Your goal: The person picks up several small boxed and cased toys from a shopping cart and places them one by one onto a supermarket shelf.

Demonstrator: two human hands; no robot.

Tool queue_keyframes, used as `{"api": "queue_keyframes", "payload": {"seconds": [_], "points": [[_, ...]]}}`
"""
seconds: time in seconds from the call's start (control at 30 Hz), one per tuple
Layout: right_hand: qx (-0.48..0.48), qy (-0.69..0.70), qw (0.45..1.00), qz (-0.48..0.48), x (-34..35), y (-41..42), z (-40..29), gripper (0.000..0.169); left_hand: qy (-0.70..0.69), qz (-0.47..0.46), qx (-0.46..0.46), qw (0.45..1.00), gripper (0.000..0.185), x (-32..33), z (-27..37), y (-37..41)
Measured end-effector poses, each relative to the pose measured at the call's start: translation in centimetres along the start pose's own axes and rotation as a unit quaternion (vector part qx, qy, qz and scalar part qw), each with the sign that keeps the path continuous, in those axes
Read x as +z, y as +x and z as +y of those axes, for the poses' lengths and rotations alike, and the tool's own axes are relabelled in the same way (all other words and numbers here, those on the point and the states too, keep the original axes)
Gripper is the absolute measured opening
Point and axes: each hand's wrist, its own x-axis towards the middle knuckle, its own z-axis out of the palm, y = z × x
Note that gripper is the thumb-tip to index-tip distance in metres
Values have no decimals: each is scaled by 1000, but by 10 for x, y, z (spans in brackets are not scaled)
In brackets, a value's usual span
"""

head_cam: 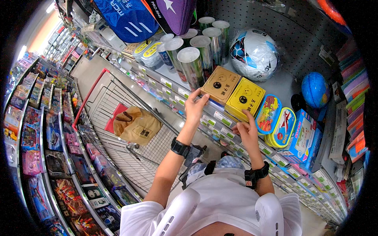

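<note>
Two stacks of square boxes stand side by side at the shelf's front edge. My left hand (195, 103) touches the near left corner of the brown box (221, 84), its thumb and fingers bent. At the front of the yellow box (246, 96), my right hand (246, 129) has one finger on the near edge and the others curled. Whether either hand grips its box cannot be told. Right of the yellow box are a blue-rimmed oval case (268, 113) with a colourful lid and a yellow oval case (282, 128). Clear tubes with white lids (189, 56) stand behind the brown box.
A wrapped football (254, 54) and a blue ball (315, 90) lie farther back on the shelf. A blue boxed toy (302, 135) is at the right. Behind my left arm stands a metal shopping cart (133, 156) holding a tan bag (137, 125). Toy shelves (44, 141) line the left.
</note>
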Motion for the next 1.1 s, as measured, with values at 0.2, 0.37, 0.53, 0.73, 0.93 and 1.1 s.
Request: {"api": "queue_keyframes", "payload": {"seconds": [0.2,0.37,0.53,0.73,0.93,1.1], "points": [[4,0,1000,-3,-3,0,2,44,1,8,6,1000,38,4,-4,2],[7,-1,1000,-3,-2,0,1,45,-34,-3,-14,999,45,4,2,-1],[3,3,1000,-8,-2,-1,4,45,6,-4,-37,999,51,10,7,-3],[-19,3,1000,1,-2,0,10,46,10,-2,-17,1000,41,15,3,2],[-19,-24,999,-8,-3,-1,4,46,12,9,-15,1000,38,18,1,4],[-16,-24,999,-23,-5,1,3,48,7,-9,-31,999,46,12,6,-1]]}}
